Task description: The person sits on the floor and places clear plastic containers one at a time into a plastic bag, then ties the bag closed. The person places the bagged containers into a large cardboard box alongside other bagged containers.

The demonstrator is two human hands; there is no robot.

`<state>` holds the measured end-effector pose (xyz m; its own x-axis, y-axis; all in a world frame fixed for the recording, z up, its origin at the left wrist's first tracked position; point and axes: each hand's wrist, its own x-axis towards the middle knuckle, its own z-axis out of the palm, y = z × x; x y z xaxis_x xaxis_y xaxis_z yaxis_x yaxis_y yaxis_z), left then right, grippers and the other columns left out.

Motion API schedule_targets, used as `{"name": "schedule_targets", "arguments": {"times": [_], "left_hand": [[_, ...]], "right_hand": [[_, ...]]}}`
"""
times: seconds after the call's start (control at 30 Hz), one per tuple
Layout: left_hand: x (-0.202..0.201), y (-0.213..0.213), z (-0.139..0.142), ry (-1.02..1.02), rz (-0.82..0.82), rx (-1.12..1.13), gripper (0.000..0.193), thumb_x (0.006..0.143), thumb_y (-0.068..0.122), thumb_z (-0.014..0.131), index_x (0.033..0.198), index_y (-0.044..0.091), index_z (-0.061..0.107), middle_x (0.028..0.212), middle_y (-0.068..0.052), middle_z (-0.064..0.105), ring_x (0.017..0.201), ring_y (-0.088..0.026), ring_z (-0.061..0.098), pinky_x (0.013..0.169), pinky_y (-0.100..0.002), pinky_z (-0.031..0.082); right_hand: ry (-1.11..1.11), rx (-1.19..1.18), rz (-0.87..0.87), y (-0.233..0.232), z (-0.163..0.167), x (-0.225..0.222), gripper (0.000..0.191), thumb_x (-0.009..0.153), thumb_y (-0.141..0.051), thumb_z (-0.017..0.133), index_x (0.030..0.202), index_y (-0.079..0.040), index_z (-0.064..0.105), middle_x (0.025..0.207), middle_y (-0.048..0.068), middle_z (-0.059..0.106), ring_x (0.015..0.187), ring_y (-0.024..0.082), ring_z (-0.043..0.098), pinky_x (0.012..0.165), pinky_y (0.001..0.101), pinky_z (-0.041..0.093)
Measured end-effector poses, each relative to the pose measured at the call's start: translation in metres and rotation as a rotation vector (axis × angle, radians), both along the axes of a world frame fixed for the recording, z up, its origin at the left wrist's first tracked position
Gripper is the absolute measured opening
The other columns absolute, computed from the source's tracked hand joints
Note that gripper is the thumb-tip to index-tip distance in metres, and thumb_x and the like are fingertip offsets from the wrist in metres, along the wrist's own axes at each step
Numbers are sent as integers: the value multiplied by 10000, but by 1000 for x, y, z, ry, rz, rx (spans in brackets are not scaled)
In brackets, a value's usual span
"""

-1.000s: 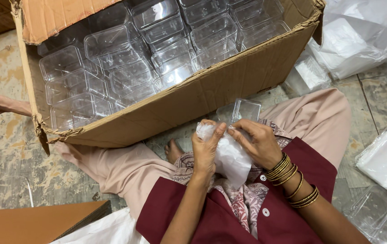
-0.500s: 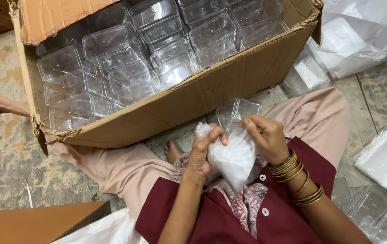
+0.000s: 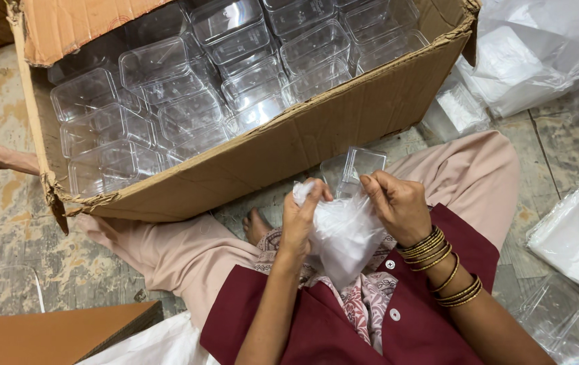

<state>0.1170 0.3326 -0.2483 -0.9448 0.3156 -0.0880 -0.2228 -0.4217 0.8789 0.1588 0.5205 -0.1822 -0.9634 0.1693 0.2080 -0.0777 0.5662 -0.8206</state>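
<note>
**Clear box going into the bag**

Now the small clear square plastic container (image 3: pixel 356 169) sits lower in the thin white plastic bag (image 3: pixel 345 233) than a second ago, only its top showing. Left hand (image 3: pixel 301 220) pinches the bag's left edge; right hand (image 3: pixel 401 206) grips the right. The large brown cardboard box (image 3: pixel 316 142) of glossy, rigid clear tubs lies beyond.

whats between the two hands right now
In the head view, a thin white plastic bag is bunched between the left hand and right hand, with a clear plastic container poking out of its top.
</note>
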Motion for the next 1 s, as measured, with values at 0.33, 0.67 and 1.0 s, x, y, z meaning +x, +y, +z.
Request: {"name": "schedule_targets", "arguments": {"times": [0.33, 0.67, 1.0], "left_hand": [[7, 8, 21, 234, 59, -348, 178, 951, 205, 756, 885, 47, 706, 855, 29, 625, 773, -51, 583, 692, -209, 468], [4, 0, 15, -30, -56, 22, 213, 917, 294, 714, 1011, 106, 680, 869, 46, 634, 765, -36, 563, 697, -187, 456], [4, -3, 20, -146, -72, 135, 231, 956, 238, 746, 1023, 21, 702, 1001, -69, 714, 888, -115, 667, 807, -278, 557]], "right_hand": [[1, -19, 29, -4, -7, -1, 343, 1037, -223, 616, 767, -18, 667, 550, 69, 602, 462, 128, 605, 460, 308, 457], [107, -29, 234, 1, -5, -3, 217, 975, -219, 664, 992, -17, 742, 742, 73, 719, 608, 128, 689, 531, 282, 541], [17, 60, 142, 3, -10, 0, 205, 972, -218, 672, 929, -35, 754, 651, 73, 701, 533, 135, 668, 496, 308, 519]]}}
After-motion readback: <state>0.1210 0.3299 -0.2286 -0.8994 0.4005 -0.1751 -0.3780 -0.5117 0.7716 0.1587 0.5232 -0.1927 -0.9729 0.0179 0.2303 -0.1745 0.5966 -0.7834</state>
